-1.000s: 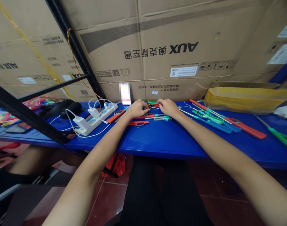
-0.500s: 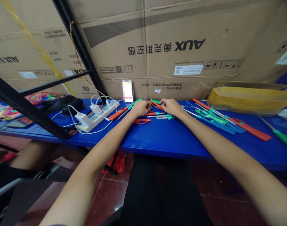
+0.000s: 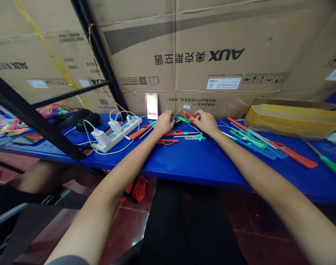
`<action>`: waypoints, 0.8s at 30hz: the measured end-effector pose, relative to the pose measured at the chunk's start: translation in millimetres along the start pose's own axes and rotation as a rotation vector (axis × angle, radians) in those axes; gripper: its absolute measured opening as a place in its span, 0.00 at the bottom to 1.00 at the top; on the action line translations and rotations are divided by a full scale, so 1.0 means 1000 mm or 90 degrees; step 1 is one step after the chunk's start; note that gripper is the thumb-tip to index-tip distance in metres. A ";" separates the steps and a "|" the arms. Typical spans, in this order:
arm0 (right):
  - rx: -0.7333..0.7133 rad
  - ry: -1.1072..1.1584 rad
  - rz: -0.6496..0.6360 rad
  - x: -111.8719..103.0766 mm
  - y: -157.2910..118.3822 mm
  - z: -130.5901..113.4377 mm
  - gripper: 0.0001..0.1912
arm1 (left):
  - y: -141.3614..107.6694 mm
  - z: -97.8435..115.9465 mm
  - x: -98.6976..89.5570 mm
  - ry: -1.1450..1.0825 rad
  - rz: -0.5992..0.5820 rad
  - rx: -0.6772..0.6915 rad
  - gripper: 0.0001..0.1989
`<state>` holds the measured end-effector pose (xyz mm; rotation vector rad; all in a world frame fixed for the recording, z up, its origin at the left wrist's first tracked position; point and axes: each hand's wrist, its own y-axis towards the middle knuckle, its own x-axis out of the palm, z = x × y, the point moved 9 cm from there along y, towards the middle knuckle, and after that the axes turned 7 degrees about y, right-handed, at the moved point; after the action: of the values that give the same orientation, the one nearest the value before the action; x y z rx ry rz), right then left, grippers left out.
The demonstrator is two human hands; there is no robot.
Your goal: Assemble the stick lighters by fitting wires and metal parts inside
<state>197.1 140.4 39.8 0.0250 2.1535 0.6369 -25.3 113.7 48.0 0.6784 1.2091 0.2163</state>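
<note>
My right hand [image 3: 206,122] is closed on a red plastic lighter part [image 3: 189,117] that tilts up above the blue table [image 3: 184,162]. Left of it, my left hand [image 3: 164,123] has its fingers pressed together near a thin pale wire [image 3: 178,112]; what it holds is too small to make out. Just below the hands lie a red lighter [image 3: 176,133], a loose red handle piece [image 3: 168,141] and a green-tipped metal piece [image 3: 194,137]. An orange lighter [image 3: 140,132] rests left of my left hand.
On the left are a white power strip [image 3: 115,134] with chargers, a lit phone [image 3: 152,106] and a black rack post [image 3: 101,59]. Blue and red long lighters [image 3: 292,154] lie right, before a yellow-taped box [image 3: 292,117]. A person's leg [image 3: 43,180] shows lower left.
My hands have moved slightly apart. The red part now tilts up in my right hand, and a pale wire shows beside my left hand. The view has shifted slightly.
</note>
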 end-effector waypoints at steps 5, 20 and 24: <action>-0.004 -0.050 -0.031 0.006 -0.003 -0.001 0.19 | 0.002 -0.014 -0.004 -0.007 0.015 -0.014 0.12; -0.010 -0.019 -0.111 0.023 -0.002 0.002 0.16 | -0.002 -0.002 -0.006 0.044 -0.017 0.047 0.15; -0.012 -0.023 -0.128 0.025 -0.002 0.001 0.21 | -0.002 0.000 -0.005 0.040 -0.031 0.051 0.15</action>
<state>182.3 144.9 19.7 -0.1870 2.0821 0.5351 -27.8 110.3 50.8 0.7154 1.2992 0.1503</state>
